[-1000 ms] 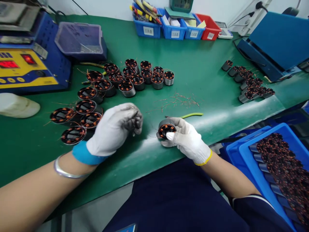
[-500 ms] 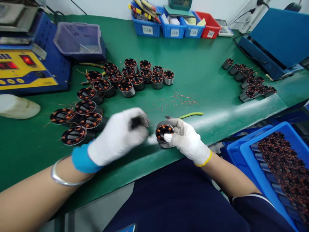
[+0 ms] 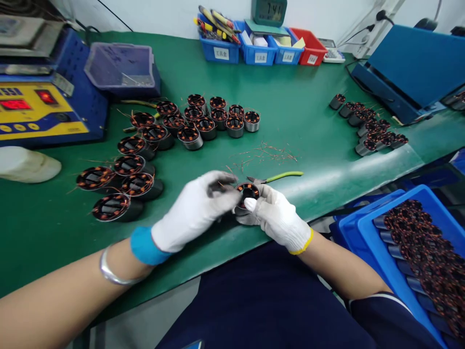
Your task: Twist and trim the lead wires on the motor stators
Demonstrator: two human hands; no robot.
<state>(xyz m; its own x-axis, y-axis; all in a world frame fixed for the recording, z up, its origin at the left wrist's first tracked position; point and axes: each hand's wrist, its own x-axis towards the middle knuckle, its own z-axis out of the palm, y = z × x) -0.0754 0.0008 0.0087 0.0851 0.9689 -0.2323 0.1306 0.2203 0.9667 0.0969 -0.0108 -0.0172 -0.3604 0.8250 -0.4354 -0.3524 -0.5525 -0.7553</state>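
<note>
My right hand (image 3: 279, 213), in a white glove with a yellow cuff, is closed around a motor stator (image 3: 248, 191) with a dark ring and copper windings. Its thumb lies over the near rim. On the stator's left side is my left hand (image 3: 203, 201), gloved in white with a blue cuff, its fingers curled and slightly blurred. The fingertips meet the stator's edge, and what they pinch is too small to make out. Just behind the stator lie cutting pliers (image 3: 278, 177) with a green handle. Loose copper wire clippings (image 3: 274, 154) are scattered beyond them.
Several stators (image 3: 191, 134) stand grouped on the green table (image 3: 290, 106) at left, with another group (image 3: 366, 127) at right. A blue crate (image 3: 359, 225) full of stators sits at lower right. A blue-and-yellow machine (image 3: 39, 109), a purple bin (image 3: 119, 89) and tool boxes (image 3: 221, 52) line the back and left.
My left hand has moved right, from apart from the stator to touching its left side. The stator remains in my right hand. The view has shifted slightly.
</note>
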